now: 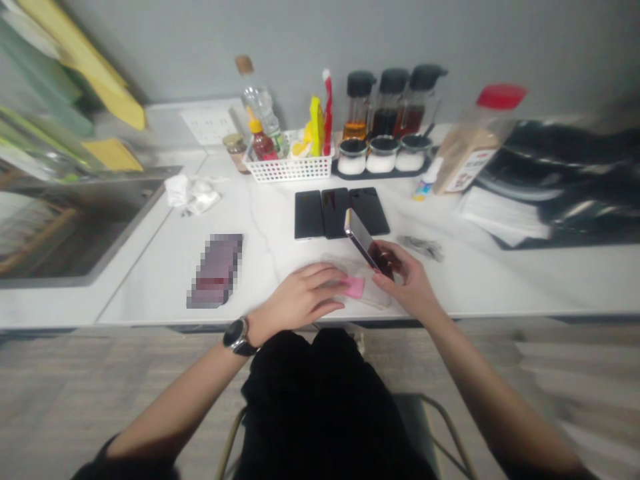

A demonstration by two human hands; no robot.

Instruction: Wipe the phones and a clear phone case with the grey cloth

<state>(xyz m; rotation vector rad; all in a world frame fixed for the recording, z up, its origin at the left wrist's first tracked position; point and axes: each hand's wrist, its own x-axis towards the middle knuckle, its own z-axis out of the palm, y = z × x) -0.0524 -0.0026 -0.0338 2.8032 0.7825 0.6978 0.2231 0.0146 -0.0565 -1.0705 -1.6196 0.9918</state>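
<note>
A smartphone (369,245) is tilted up in my right hand (407,280), gripped along its lower end. My left hand (313,293) lies flat with its fingers stretched out, at a clear plastic piece (373,297) on the counter. A small pink piece (354,287) sits on or in that clear plastic, right by the left fingertips. Beyond the hands, three dark smartphones (307,217) lie side by side. To the left is a pixelated phone-shaped thing (215,270). Just right of the held phone lies a small crumpled greyish thing (423,247), too blurred to name.
At the back stand a white basket (290,170) with bottles, salt-like jars (383,157), oil bottles (393,100), a small glue-like bottle (427,180) and a large red-capped jar (473,147). A sink (100,260) is at left, crumpled tissue (193,193) beside it. White papers (503,217) lie at right.
</note>
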